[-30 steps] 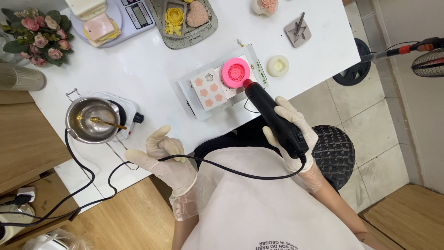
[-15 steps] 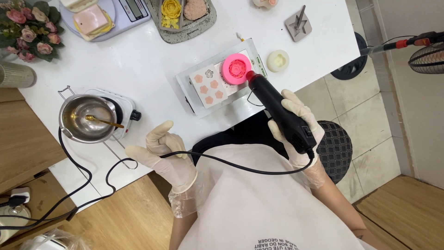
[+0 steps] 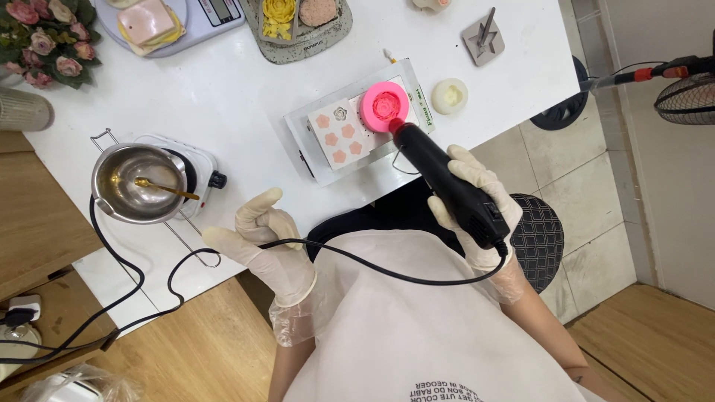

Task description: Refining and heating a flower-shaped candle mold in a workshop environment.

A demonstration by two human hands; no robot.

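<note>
A black, wand-shaped heat gun [image 3: 450, 181] lies gripped in the gloved right hand [image 3: 477, 205], tilted up and away, its red-tipped nozzle just at a round pink silicone flower mould [image 3: 384, 106] beyond the fingers. Its black cord [image 3: 357, 260] trails across to the gloved left hand [image 3: 264, 242].

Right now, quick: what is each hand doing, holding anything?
Left hand: open, holding nothing, the black cord running by its fingers.
Right hand: closed around the black heat gun.
</note>
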